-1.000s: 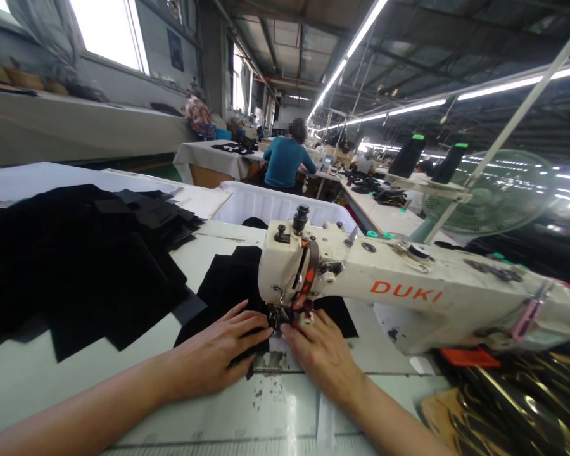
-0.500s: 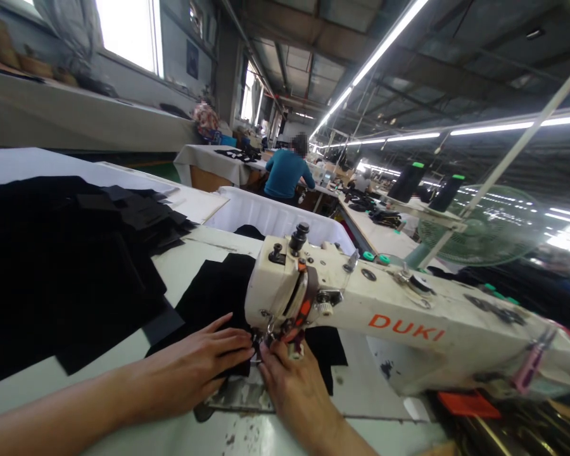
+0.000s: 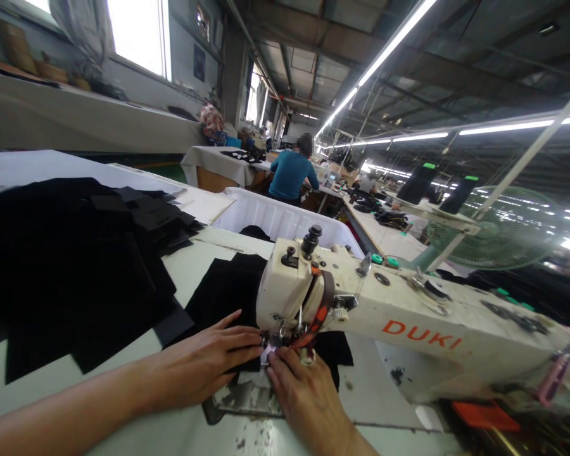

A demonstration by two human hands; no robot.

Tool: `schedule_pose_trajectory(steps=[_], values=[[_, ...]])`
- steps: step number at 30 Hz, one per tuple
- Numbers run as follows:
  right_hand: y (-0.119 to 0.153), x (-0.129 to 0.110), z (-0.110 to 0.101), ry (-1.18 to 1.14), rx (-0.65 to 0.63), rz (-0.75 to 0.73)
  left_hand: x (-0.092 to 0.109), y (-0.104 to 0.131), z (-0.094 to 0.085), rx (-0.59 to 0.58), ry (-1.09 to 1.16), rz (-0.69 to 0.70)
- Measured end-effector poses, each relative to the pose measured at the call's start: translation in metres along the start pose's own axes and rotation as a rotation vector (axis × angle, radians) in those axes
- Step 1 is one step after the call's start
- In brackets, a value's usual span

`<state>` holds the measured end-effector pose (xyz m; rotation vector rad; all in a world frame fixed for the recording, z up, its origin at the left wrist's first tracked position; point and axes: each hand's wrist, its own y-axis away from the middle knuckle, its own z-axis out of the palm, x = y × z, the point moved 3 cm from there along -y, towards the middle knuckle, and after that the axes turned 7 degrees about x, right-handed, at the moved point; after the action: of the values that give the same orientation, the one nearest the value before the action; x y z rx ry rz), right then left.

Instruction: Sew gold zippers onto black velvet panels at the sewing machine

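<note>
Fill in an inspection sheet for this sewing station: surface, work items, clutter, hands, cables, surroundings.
Surface: pale tabletop, with dark worn patches near the front.
Work items: sewing machine marked DUKI; black fabric lying partly under its head.
Clutter: uneven pile of black pieces at left; red item at lower right, identity unclear.
Hands: left hand lies flat on the fabric; right hand has bent fingers close under the machine's head, grip unclear.
Cables: nothing seen on the tabletop.
Surroundings: white bin behind the machine; green fan at right; person in a teal top farther back.
</note>
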<state>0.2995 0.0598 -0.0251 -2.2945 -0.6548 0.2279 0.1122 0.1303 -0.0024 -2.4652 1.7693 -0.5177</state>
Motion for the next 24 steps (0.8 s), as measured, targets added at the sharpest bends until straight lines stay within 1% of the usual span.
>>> schedule_pose_trajectory(steps=[4, 9, 12, 18, 21, 24], values=[[0.001, -0.001, 0.0, 0.012, -0.013, -0.017, 0.0, -0.001, -0.001, 0.034, 0.03, 0.0], [-0.001, -0.001, -0.002, -0.007, -0.011, -0.005, 0.0, -0.001, -0.003, 0.047, 0.058, 0.005], [-0.001, -0.001, -0.002, -0.005, -0.036, -0.006, -0.001, 0.0, -0.003, 0.089, 0.071, 0.013], [-0.005, 0.013, -0.005, -0.024, -0.077, 0.022, 0.0, 0.006, -0.001, 0.162, 0.094, 0.015], [-0.008, 0.018, -0.014, -0.011, -0.091, 0.057, 0.0, 0.008, -0.001, 0.147, 0.062, 0.005], [-0.004, 0.01, -0.035, 0.05, -0.078, 0.146, 0.004, 0.009, -0.001, 0.096, 0.033, -0.001]])
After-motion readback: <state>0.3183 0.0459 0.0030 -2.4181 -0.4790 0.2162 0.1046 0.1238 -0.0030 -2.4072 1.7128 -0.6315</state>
